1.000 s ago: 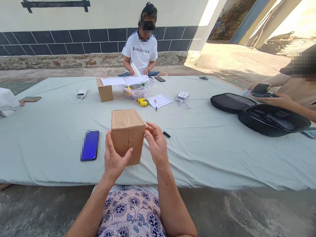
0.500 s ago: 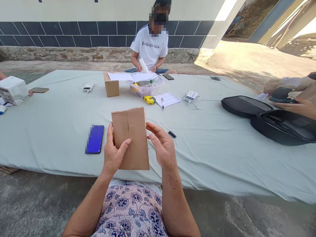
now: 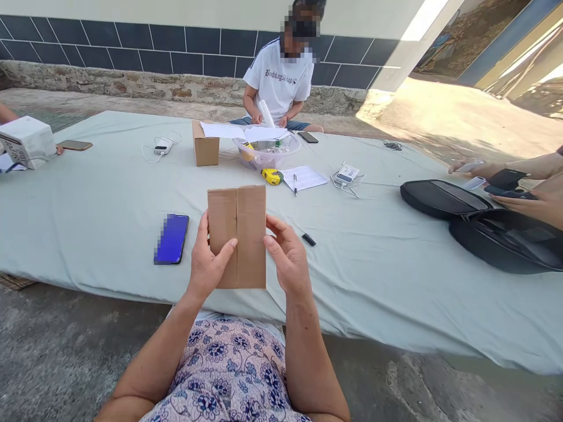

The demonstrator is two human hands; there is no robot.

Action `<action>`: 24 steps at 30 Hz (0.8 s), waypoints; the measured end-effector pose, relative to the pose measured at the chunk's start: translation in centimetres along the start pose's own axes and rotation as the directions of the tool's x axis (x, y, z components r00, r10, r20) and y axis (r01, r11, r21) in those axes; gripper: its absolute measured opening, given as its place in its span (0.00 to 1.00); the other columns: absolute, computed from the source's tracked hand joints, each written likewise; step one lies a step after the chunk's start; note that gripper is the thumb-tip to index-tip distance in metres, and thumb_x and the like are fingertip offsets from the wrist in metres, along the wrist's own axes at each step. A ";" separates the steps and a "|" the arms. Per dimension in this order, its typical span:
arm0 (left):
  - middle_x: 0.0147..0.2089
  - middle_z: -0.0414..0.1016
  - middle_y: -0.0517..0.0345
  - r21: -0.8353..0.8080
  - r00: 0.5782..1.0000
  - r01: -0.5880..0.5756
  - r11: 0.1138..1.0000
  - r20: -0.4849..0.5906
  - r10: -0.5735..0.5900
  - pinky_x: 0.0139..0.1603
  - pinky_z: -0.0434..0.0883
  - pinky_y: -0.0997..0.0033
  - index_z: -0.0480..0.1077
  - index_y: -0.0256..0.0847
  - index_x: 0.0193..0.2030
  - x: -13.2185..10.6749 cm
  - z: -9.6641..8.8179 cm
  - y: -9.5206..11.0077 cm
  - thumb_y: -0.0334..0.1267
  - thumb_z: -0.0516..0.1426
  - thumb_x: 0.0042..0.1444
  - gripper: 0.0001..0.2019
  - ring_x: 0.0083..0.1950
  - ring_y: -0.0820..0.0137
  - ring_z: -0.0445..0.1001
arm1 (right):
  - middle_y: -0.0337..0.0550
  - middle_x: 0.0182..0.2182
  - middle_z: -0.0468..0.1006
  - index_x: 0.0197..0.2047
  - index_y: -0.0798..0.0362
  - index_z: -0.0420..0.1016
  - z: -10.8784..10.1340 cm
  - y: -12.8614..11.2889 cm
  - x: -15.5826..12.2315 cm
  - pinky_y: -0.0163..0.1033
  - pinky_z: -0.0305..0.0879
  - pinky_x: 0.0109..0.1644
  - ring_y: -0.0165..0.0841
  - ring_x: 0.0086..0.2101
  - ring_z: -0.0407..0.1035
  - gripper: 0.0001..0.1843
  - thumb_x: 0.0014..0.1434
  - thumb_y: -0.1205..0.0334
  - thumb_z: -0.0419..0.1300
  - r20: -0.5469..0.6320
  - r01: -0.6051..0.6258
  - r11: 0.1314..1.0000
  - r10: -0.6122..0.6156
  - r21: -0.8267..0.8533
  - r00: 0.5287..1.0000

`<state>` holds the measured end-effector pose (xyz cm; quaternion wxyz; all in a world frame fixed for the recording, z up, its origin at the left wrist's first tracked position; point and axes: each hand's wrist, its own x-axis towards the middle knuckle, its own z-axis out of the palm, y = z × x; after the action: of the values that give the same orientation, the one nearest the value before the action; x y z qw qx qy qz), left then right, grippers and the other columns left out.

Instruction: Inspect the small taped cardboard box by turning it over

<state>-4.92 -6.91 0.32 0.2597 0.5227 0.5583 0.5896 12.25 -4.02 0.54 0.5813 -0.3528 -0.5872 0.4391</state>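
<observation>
A brown cardboard box (image 3: 251,237) is held up above the near edge of the table, its taped seam running top to bottom towards me. My left hand (image 3: 207,258) grips its left side, thumb lying across the front and fingers mostly hidden behind. At the right edge, my right hand (image 3: 290,258) closes on the box with thumb and fingertips. Left of the box lies a phone (image 3: 173,239) with a blue screen. A small black marker cap-like piece (image 3: 308,239) rests to the right of my right hand.
Beyond the box are a yellow tape measure (image 3: 271,176), paper with a pen (image 3: 295,186), a clear basin (image 3: 268,157), a smaller carton (image 3: 206,151) and white corded devices (image 3: 163,145). An open black case (image 3: 448,199) lies right. People sit opposite and at both sides.
My right hand has come in from beside the box to its right edge. The box has turned slightly and now stands straighter. The view has shifted a little.
</observation>
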 end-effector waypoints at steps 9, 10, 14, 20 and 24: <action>0.80 0.52 0.53 -0.310 0.984 0.145 0.940 0.146 -0.103 0.75 0.60 0.55 0.45 0.55 0.79 1.1 -0.4 -2.2 0.56 0.58 0.65 0.40 0.79 0.57 0.54 | 0.49 0.67 0.71 0.65 0.44 0.70 0.4 1.8 0.7 0.54 0.68 0.67 0.43 0.66 0.65 0.26 0.67 0.45 0.60 0.081 -0.116 0.992 0.120 -0.052 0.990; 0.81 0.50 0.55 -0.327 0.983 0.154 0.933 0.145 -0.111 0.76 0.58 0.56 0.47 0.55 0.79 0.9 -0.1 -2.3 0.56 0.58 0.66 0.39 0.80 0.58 0.52 | 0.48 0.67 0.71 0.65 0.44 0.70 0.2 1.8 0.7 0.53 0.68 0.67 0.43 0.66 0.65 0.26 0.67 0.45 0.60 0.081 -0.120 0.992 0.123 -0.044 0.989; 0.81 0.52 0.58 -0.412 0.985 0.170 0.895 0.074 -0.153 0.77 0.56 0.58 0.53 0.54 0.76 0.4 1.3 -2.6 0.55 0.57 0.67 0.35 0.80 0.60 0.52 | 0.45 0.68 0.70 0.66 0.42 0.69 -0.3 1.6 0.8 0.51 0.68 0.67 0.43 0.68 0.64 0.25 0.68 0.48 0.60 0.114 -0.109 0.993 0.113 -0.040 0.987; 0.77 0.61 0.52 -0.536 0.980 0.168 0.827 -0.002 -0.200 0.74 0.63 0.58 0.62 0.50 0.70 0.8 2.4 -2.2 0.52 0.61 0.63 0.31 0.77 0.57 0.60 | 0.47 0.69 0.70 0.68 0.45 0.67 -0.3 1.5 0.5 0.49 0.71 0.65 0.41 0.67 0.65 0.26 0.70 0.50 0.56 0.108 -0.067 0.993 0.078 -0.101 0.991; 0.73 0.67 0.49 -0.528 0.979 0.155 0.835 -0.029 -0.200 0.72 0.66 0.56 0.66 0.47 0.66 0.9 2.5 -2.0 0.51 0.63 0.61 0.29 0.74 0.55 0.65 | 0.48 0.69 0.69 0.69 0.46 0.66 -0.2 1.5 0.1 0.50 0.71 0.64 0.42 0.67 0.65 0.27 0.70 0.50 0.55 0.087 -0.053 0.993 0.062 -0.106 0.994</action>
<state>-3.49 -4.70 -1.63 0.4221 0.3535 0.4331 0.7137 12.32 -3.31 -0.83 0.5224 -0.3789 -0.6243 0.4402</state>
